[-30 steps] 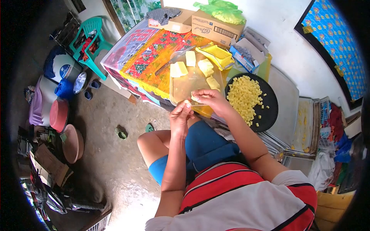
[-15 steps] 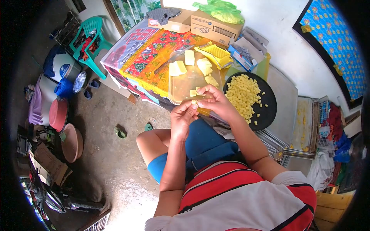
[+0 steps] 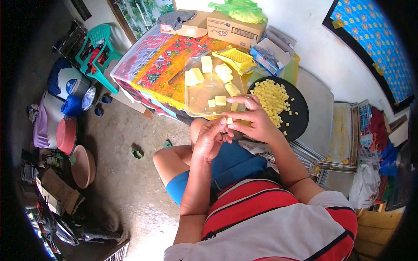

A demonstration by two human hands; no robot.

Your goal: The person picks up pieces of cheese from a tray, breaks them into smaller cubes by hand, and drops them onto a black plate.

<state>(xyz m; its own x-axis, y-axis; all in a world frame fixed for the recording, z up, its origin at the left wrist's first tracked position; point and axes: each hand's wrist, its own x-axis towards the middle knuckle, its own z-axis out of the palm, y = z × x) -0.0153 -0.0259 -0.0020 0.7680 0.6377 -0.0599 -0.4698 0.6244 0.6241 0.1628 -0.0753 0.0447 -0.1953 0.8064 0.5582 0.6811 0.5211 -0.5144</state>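
A small pale-yellow cube (image 3: 230, 120) sits between my two hands at the near edge of a clear plastic tray (image 3: 201, 93). My left hand (image 3: 212, 137) pinches the cube from the left with thumb and fingertips. My right hand (image 3: 257, 118) has thumb and index finger closed about its right side, the other fingers curved above. Beyond my hands, two small yellow pieces (image 3: 220, 101) and several larger yellow blocks (image 3: 207, 64) lie in the tray. To the right, a round black tray (image 3: 299, 124) carries a heap of yellow cubes (image 3: 267, 98).
A yellow slicer (image 3: 238, 60) rests at the tray's far edge, beside a blue-and-white box (image 3: 266, 61). A patterned cloth (image 3: 167, 65) covers the table, with a cardboard box (image 3: 235, 32) behind. Stacked flat trays (image 3: 322, 117) stand right; a green chair (image 3: 100, 56) stands left.
Both hands have shifted slightly right with the small cube between their fingertips. My right fingers have come away from the small pieces in the tray. The whole view has shifted a little.
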